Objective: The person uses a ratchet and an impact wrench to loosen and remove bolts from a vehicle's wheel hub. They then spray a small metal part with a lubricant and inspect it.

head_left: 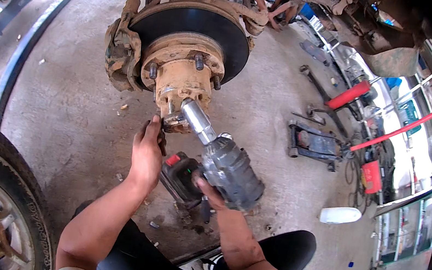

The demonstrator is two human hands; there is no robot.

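Left hand (146, 154) upright beside hub (182, 79); right hand (210, 192) grips power tool (230, 170).

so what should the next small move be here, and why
Probably check that the socket is fully seated: the right grip holds the impact wrench with the socket at the outer end of the hub, seating isn't clear, and the left grip is close by.

A blur there, the power wrench (232, 173), half swallowing the right hand (212, 191)! Something dark by the left hand (147, 150) defied telling; the wheel (15, 189) was cut off at left, and a pale scrap (154, 224) was too small to name!
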